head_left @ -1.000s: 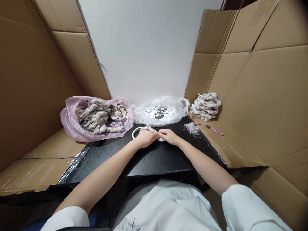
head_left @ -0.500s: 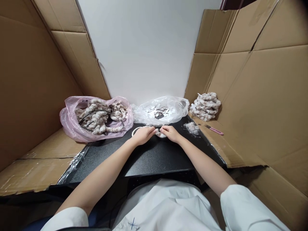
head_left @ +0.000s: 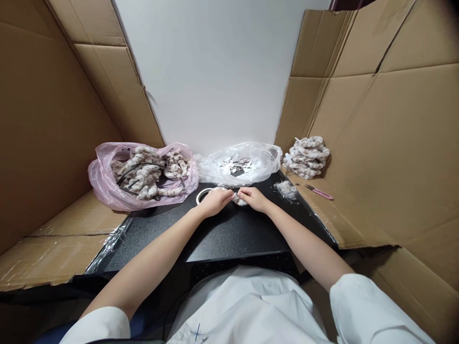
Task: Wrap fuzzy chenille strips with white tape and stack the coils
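Between my two hands, at the middle of the black table (head_left: 229, 239), is a fluffy white-and-brown twisted piece (head_left: 239, 201), mostly covered by my fingers. My left hand (head_left: 217, 200) is closed, its fingertips pinching the left end of the piece. On the other side my right hand (head_left: 253, 198) is closed on it too, thumb and fingers pressed together. A pale ring like a tape roll (head_left: 201, 195) lies beside my left hand, partly hidden by it. Just beyond my hands sits a clear plastic bag (head_left: 265, 160) of small white tags (head_left: 236, 165).
A pink plastic bag (head_left: 102, 184) at left holds fluffy twisted pieces (head_left: 143, 172) and black strips. At right stand a stack of fluffy rings (head_left: 309, 157), a tuft of loose fluff (head_left: 286, 190) and pink-handled thread snips (head_left: 321, 193). Cardboard walls (head_left: 394, 143) rise on both sides.
Almost nothing differs. My fingertips have shifted slightly at the fluffy piece, and a little more of the pale ring shows.
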